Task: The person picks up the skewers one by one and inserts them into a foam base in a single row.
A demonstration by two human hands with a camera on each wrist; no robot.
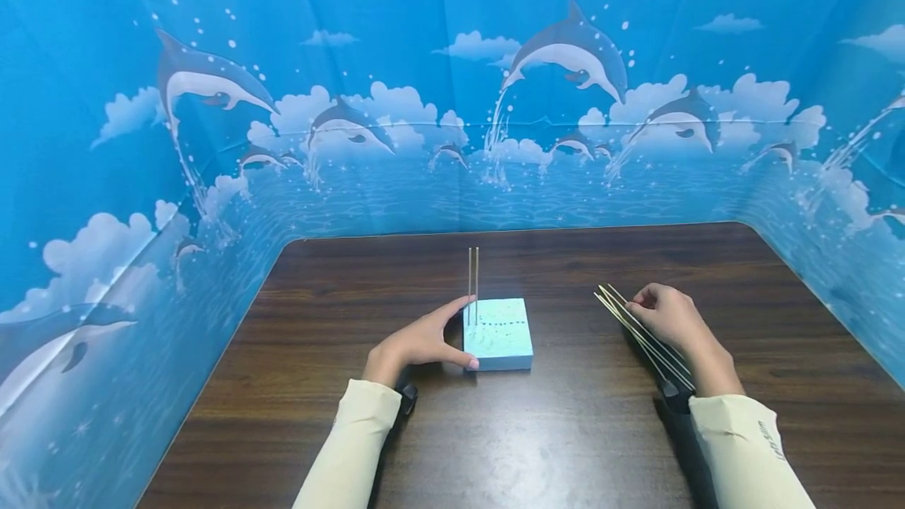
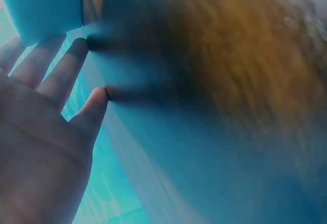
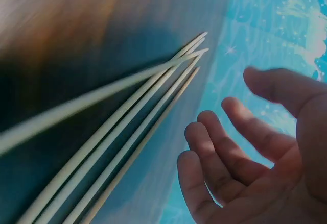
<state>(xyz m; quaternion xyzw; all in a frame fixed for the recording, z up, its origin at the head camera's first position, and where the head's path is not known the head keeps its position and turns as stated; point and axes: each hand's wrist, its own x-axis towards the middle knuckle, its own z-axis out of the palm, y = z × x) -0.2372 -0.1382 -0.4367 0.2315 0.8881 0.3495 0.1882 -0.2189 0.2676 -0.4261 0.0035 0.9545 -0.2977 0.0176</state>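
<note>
Block (image 1: 503,340), pale blue, sits right of the left hand (image 1: 419,341), which grips its left side; two upright sticks (image 1: 477,285) stand in it. Only my right-wrist view separates five loose sticks (image 3: 76,104), left of the relaxed, empty right hand (image 3: 260,168).

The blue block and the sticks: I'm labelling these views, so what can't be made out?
- Head: how deep the upright sticks go; the blue block hides their lower ends.
- Head: whether the block's top marks are holes; too small.
- Left wrist: most of the block; cut off by the top edge.
- Right wrist: the loose sticks' nearer ends; cut off by the frame edges.
</note>
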